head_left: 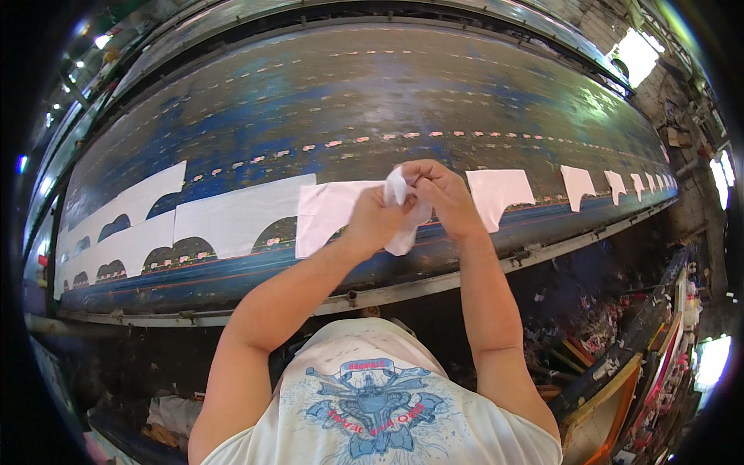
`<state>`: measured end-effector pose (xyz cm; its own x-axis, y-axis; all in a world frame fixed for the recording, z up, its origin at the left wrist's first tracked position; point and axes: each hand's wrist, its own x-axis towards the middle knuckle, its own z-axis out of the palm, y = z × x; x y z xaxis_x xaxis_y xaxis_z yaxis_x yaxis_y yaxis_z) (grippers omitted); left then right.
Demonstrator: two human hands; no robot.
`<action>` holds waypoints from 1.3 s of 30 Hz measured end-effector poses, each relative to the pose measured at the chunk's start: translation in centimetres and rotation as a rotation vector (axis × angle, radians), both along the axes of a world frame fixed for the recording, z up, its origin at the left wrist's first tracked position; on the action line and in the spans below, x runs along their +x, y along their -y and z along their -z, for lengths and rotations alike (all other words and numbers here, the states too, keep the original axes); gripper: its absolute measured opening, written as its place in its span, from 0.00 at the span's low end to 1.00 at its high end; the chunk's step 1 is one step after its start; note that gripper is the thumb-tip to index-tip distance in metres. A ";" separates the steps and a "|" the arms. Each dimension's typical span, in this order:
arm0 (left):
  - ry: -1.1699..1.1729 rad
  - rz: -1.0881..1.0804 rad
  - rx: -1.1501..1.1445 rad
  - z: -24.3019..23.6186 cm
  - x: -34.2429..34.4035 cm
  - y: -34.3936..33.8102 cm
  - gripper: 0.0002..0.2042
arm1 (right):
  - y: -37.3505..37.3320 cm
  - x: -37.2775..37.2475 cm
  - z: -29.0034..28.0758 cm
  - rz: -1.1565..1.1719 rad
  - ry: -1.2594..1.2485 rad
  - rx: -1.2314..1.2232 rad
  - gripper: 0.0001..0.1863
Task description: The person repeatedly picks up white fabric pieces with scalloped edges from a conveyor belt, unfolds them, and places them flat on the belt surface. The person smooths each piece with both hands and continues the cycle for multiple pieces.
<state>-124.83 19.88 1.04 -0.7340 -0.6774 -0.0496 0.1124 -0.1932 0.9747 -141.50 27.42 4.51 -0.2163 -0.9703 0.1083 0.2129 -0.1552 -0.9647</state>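
Observation:
A crumpled piece of white fabric hangs between my hands above the near side of a long dark printing table. My left hand is closed on its left side. At its upper edge, the fingers of my right hand pinch the same piece, and their tips are partly hidden by the cloth. Just left of my left hand, a flat white cut piece with a curved edge lies on the table. Another cut piece lies to the right of my right hand.
Larger white cut pieces lie flat at the left, and several smaller-looking ones run off to the right. A metal rail edges the table's near side. Wooden frames and scraps are at the lower right.

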 end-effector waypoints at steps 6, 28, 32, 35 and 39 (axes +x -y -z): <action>-0.281 -0.075 0.039 -8.1 10.3 5.6 0.07 | 2.1 2.6 -0.3 -0.331 -0.247 0.012 0.19; -0.359 -0.738 -0.164 -9.7 51.1 20.3 0.11 | 14.1 22.4 3.3 -0.415 -0.856 0.056 0.08; -0.343 -0.601 -0.069 -1.1 54.8 27.2 0.10 | 16.0 18.2 3.9 -0.297 -0.513 0.045 0.07; -0.157 -0.667 0.035 2.0 51.6 31.5 0.07 | 18.4 16.2 6.5 -0.142 -0.050 0.090 0.07; 0.290 -0.778 -0.082 7.7 47.9 37.9 0.08 | 23.4 16.3 8.2 0.063 0.245 0.181 0.12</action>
<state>-76.93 -18.07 -6.66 -0.0210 -0.9955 -0.0929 -0.0732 -0.0911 0.9932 -125.15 3.99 -3.70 -0.2754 -0.9528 -0.1277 0.4378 -0.0060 -0.8990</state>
